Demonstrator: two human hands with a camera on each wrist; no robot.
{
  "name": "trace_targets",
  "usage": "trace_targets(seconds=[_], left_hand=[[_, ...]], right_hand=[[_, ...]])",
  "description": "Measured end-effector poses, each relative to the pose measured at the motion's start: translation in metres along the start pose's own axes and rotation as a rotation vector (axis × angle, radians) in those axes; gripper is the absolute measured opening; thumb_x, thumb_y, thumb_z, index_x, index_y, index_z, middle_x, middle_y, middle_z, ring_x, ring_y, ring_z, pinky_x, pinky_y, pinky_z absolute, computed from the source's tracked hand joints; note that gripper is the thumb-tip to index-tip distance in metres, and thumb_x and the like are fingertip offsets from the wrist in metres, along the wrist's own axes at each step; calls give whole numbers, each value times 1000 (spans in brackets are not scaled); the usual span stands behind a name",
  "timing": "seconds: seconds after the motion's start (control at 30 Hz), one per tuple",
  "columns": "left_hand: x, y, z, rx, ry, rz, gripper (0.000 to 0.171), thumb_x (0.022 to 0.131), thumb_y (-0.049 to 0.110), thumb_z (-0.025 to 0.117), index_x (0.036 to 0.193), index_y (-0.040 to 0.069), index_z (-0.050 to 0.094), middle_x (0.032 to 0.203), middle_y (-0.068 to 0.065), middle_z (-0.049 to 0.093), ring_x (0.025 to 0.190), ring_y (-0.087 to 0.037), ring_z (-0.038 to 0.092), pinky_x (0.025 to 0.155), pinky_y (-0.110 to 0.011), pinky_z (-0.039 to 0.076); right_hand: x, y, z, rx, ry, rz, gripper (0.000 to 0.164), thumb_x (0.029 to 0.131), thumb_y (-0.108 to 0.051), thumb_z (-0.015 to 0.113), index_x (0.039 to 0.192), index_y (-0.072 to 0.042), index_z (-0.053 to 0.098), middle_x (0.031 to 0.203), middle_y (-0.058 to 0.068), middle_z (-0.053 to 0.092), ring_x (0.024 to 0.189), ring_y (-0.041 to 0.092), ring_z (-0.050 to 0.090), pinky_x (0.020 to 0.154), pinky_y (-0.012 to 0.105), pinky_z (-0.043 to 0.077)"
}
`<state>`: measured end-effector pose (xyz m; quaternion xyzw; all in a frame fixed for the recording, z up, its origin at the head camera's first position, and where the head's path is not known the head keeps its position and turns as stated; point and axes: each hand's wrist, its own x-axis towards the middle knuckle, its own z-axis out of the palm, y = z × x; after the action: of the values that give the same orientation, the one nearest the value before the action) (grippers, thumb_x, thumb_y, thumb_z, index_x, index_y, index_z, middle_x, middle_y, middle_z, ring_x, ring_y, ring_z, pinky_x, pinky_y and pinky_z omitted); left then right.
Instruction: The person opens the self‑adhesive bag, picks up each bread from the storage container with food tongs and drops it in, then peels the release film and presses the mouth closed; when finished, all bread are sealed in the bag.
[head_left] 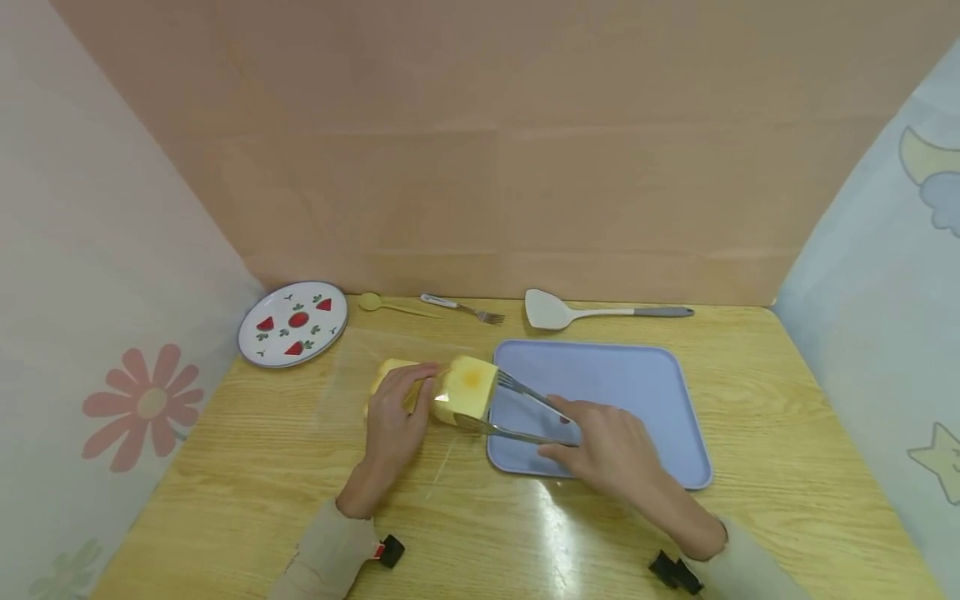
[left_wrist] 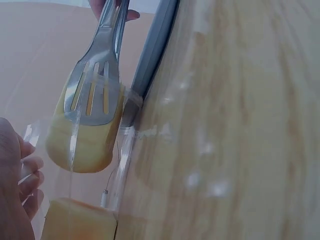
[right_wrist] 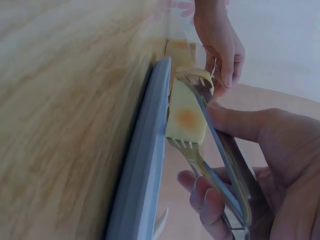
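My right hand (head_left: 618,450) grips metal serving tongs (head_left: 536,437). A thick yellow toast slice (head_left: 467,382) with a browned middle sits between their slotted end and forked end, at the left rim of the tray. The slice's left part is still inside the mouth of a clear plastic bag (left_wrist: 32,132). My left hand (head_left: 396,421) holds the bag's edge with curled fingers, just left of the slice. Deeper in the bag lies more bread (left_wrist: 80,222), partly hidden behind my left hand in the head view.
A light blue tray (head_left: 592,362) lies right of centre, its left rim beside the slice. Along the back are a strawberry-patterned plate (head_left: 270,343), a yellow spoon (head_left: 371,302), a fork (head_left: 480,314) and a white spatula (head_left: 547,310). Walls stand behind and on both sides.
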<state>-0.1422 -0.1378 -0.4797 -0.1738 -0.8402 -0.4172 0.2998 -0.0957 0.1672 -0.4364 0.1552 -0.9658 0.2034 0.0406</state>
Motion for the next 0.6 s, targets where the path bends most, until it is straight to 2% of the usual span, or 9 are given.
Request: trace_targets(seconds=[0.23, 0.53, 0.6], left_hand=[[1, 1, 0, 0, 5, 33, 10, 98, 10, 69, 104, 5, 76, 114, -6, 75, 109, -25, 69, 95, -39, 55], [0, 2, 0, -6, -12, 40, 9, 98, 9, 68, 103, 5, 76, 115, -7, 75, 110, -25, 68, 95, -36, 56], [0, 2, 0, -1, -18, 35, 10, 99, 10, 68, 103, 6, 76, 115, -7, 75, 111, -24, 68, 96, -36, 56]], right_hand=[[12, 2, 6, 12, 27, -98, 69, 75, -50, 88, 135, -22, 67, 101, -6, 76, 47, 1, 32, 40, 22, 31], [29, 1, 16, 33, -19, -153, 69, 78, -52, 85, 138, -23, 66, 104, -4, 77, 47, 1, 36, 41, 22, 32], [31, 0, 19, 36, -15, -160, 70, 78, -52, 85, 138, -22, 66, 105, -4, 77, 51, 1, 42, 44, 22, 36]])
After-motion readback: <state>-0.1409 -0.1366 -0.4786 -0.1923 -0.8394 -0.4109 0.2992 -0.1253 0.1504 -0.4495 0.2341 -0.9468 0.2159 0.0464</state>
